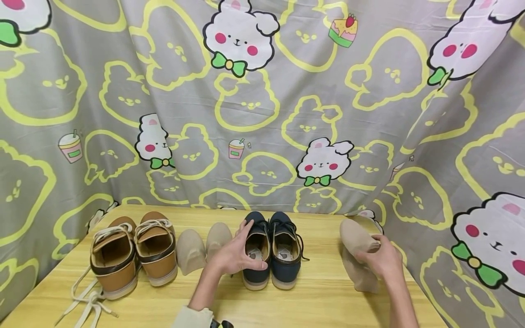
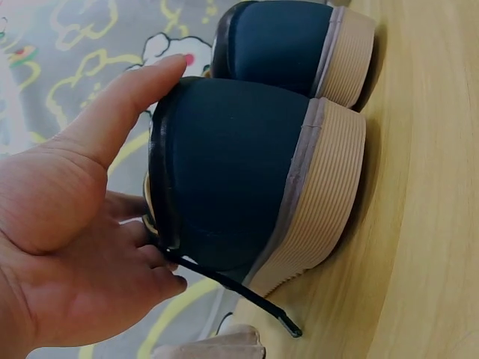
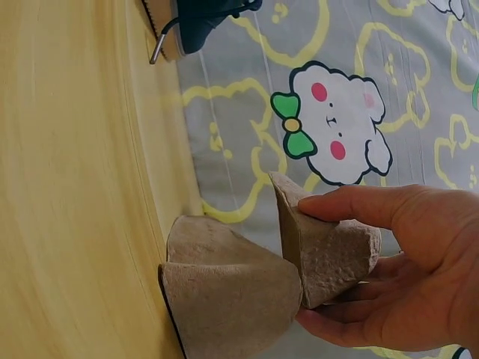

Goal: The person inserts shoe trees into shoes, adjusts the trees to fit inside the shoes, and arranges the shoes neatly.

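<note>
My left hand (image 1: 234,255) is beside the left navy shoe (image 1: 256,275), its fingers along the outer side and its thumb over the heel opening. In the left wrist view the thumb is extended above the shoe's dark collar, and a black lace (image 2: 239,288) hangs below the fingers. The right navy shoe (image 1: 284,273) stands close alongside. At the right, my right hand (image 1: 381,257) pinches a beige molded-paper shoe insert (image 3: 333,254) between thumb and fingers. A second insert (image 3: 228,299) stands on the table, partly overlapped by the held one in the head view.
Two brown shoes (image 1: 156,262) with cream laces (image 1: 92,300) stand at the left of the wooden table (image 1: 320,300). Two more beige inserts (image 1: 190,250) sit between the brown and navy pairs. A grey patterned curtain (image 1: 262,123) hangs behind and along both sides.
</note>
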Tool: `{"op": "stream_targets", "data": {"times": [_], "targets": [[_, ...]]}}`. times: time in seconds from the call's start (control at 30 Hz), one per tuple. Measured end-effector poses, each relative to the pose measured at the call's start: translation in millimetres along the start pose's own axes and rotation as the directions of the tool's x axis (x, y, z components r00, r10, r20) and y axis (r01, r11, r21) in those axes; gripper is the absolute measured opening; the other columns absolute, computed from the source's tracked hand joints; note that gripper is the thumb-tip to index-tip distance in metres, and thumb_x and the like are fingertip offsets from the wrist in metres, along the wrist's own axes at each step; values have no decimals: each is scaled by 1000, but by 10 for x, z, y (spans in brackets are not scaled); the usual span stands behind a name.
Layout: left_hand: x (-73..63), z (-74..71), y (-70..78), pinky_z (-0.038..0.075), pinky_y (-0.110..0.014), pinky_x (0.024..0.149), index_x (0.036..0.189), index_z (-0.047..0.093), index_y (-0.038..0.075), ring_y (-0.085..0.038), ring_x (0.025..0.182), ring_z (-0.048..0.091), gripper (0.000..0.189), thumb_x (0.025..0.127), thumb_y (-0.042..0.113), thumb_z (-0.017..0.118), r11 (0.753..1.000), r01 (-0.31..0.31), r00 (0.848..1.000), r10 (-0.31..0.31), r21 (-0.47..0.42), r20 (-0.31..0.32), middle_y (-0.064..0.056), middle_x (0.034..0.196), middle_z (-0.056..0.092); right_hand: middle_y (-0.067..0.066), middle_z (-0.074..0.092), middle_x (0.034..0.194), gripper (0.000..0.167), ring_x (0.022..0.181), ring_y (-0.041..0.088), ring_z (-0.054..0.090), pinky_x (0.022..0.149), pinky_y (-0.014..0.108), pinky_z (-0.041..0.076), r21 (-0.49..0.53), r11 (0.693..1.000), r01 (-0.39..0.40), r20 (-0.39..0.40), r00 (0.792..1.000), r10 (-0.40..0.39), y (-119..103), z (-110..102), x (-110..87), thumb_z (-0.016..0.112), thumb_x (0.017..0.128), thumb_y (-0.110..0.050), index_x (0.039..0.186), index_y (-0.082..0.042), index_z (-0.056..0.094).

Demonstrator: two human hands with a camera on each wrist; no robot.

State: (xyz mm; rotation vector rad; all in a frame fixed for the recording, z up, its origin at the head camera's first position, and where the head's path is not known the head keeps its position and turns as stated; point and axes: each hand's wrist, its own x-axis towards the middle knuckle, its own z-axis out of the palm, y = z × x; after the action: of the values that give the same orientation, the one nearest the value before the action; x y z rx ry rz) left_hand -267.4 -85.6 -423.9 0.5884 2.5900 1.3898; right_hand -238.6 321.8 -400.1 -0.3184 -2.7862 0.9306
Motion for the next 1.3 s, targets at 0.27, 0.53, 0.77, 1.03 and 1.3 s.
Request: {"op": "stream_targets", "data": {"times": [0.27, 0.53, 0.77, 1.03, 1.3], "targets": [[9, 15, -37, 40, -57, 112, 165, 10, 11, -46, 151, 24, 126, 74, 42, 91, 1000, 3, 1000, -4, 27, 16, -18, 171, 0, 39, 50, 138, 86, 122, 60, 43, 98, 63, 39, -12, 1000, 18, 23, 1000, -18, -25, 40, 15, 80, 80, -29, 144, 10, 39], [-3, -2, -56, 38, -58, 113, 164, 16, 12, -43, 148, 32, 122, 73, 47, 90, 999, -12, 1000, 11, 35, 18, -19, 170, 7, 37, 56, 131, 84, 119, 56, 51, 97, 61, 45, -11, 999, 32, 8, 999, -32, -72, 88, 4, 81, 78, -29, 142, 10, 42], [12, -5, -57, 36, -58, 115, 164, 17, 10, -42, 149, 31, 122, 73, 47, 90, 999, -15, 1000, 15, 45, 12, -19, 170, 8, 38, 53, 137, 84, 122, 57, 49, 99, 62, 44, -15, 999, 42, 37, 998, -42, -120, 121, 0, 81, 78, -28, 144, 9, 43], [3, -14, -67, 39, -58, 113, 164, 17, 12, -42, 148, 33, 122, 73, 48, 90, 999, 3, 1000, -3, 32, 7, -18, 171, 8, 38, 55, 135, 85, 121, 55, 53, 95, 60, 48, 0, 997, 76, 58, 995, -76, -322, 166, -78, 82, 79, -32, 145, 7, 44], [0, -32, -72, 40, -58, 112, 164, 16, 13, -43, 149, 32, 123, 73, 47, 91, 1000, -2, 999, 3, -11, 34, -18, 171, 5, 35, 56, 136, 87, 123, 54, 51, 96, 61, 46, 20, 996, 91, 28, 995, -92, -486, 215, -129, 85, 80, -36, 146, 3, 44]]}}
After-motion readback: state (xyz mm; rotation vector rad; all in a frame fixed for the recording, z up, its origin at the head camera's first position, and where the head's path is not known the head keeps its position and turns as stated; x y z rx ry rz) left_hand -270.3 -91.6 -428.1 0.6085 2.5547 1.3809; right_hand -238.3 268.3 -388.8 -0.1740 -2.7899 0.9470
